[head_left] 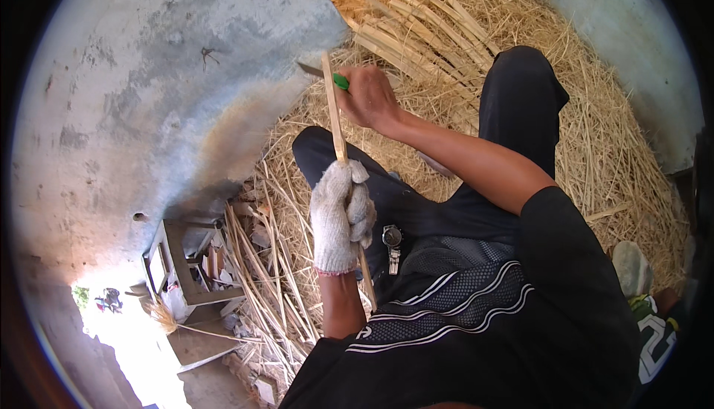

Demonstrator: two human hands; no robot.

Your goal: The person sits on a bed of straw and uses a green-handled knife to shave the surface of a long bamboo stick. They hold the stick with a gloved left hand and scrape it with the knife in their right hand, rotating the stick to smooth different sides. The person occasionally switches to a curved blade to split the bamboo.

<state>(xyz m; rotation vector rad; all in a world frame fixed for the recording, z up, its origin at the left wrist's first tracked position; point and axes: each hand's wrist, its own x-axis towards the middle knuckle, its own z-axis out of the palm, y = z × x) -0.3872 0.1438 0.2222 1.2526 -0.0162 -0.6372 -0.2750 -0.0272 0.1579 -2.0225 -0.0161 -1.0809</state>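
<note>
My left hand [338, 212], in a white knitted glove, is closed around a long pale wooden strip [332, 104]. The strip looks like split bamboo and points away from me, its lower end running back past my wrist toward my shirt. My bare right hand [366, 95] grips a knife by its green handle [341, 81]. Its dark blade [311, 71] lies across the strip close to the far end. Whether the edge is biting into the wood cannot be seen. A metal-band wristwatch [393, 245] shows beside my left wrist, over my lap.
Split strips [428, 33] lie bundled on a heap of shavings [606, 141] ahead and to the right. Long thin strips [271, 275] lie at my left, beside an open box-like frame [193, 268] with scraps. A stained wall [186, 74] stands close on the left.
</note>
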